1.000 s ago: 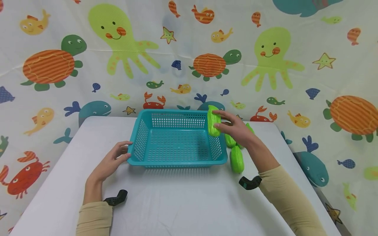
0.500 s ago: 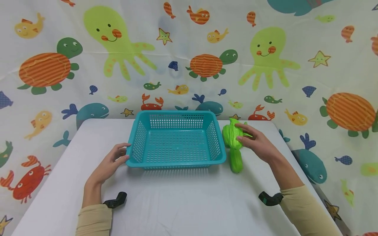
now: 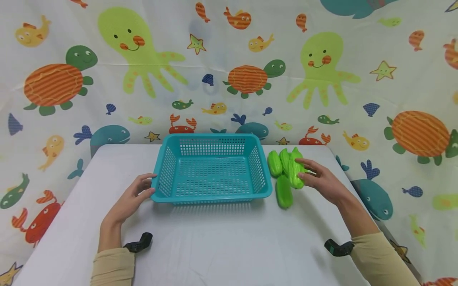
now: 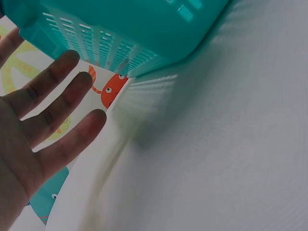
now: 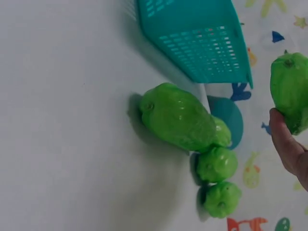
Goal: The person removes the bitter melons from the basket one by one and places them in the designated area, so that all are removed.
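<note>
My right hand (image 3: 320,178) holds a bright green ridged gourd (image 3: 296,174) between thumb and fingers, tilted upright to the right of the basket. In the right wrist view, this held gourd (image 5: 291,91) is up off the table at the right edge, with one finger against it. Several similar gourds lie on the table; one gourd (image 3: 284,192) is closest to the front. My left hand (image 3: 130,198) is at the left rim of the turquoise basket (image 3: 211,196), fingertips at its edge. Its fingers (image 4: 62,139) look spread and fairly straight in the left wrist view.
The perforated basket stands mid-table with its bare floor showing. Beneath everything is a white tabletop (image 3: 214,246). A curtain (image 3: 222,51) printed with sea animals hangs directly behind the table's back edge.
My right hand has carried the gourd from over the basket's right rim to the right and down, beside the other gourds. The left hand stays at the basket's left rim.
</note>
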Tool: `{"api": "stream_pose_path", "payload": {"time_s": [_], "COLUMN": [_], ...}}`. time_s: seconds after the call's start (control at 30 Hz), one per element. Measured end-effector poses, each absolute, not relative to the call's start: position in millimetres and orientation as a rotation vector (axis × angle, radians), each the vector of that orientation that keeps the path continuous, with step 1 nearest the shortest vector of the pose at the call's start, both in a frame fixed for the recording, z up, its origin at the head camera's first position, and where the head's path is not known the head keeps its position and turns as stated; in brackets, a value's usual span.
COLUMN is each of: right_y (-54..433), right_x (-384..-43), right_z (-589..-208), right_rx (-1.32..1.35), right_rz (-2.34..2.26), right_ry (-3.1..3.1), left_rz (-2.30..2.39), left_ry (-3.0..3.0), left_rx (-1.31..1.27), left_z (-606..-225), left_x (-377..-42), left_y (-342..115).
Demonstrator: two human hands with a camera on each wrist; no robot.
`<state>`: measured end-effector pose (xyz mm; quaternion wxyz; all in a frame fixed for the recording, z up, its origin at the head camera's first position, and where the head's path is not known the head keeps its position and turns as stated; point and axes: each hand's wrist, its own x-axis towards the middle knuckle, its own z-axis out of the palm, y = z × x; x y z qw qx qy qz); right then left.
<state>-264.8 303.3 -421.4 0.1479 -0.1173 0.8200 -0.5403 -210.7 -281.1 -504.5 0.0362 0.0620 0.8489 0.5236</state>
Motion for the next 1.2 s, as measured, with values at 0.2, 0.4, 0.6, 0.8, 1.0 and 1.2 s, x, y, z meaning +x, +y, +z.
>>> {"api": "stream_pose_path", "payload": {"time_s": [0.2, 0.4, 0.6, 0.8, 1.0, 1.2], "right_y": [308, 315, 327, 336, 341, 345], "right_x": [-266, -267, -268, -268, -269, -269], "right_z": [-427, -435, -446, -457, -466, -474], "right_rx": [-0.31, -0.316, -0.365, -0.361, -0.348, -0.351], "right_rz": [-1.532, -1.438, -1.353, -1.318, -1.304, -1.313], "right_ry": [2.366, 2.434, 2.452, 2.447, 2.439, 2.436], "left_rz": [1.611, 1.616, 1.612, 1.619, 1.612, 1.614], "left_ry": [2.605, 2.61, 2.611, 2.61, 2.616, 2.614], "left_rx": [0.186, 0.192, 0.194, 0.212, 0.21, 0.208], "left_z": [-503, -504, -505, -505, -504, -503], "left_x": [-211, -210, -210, -210, -210, -210], "left_y": [-281, -281, -281, -281, -280, -280]}}
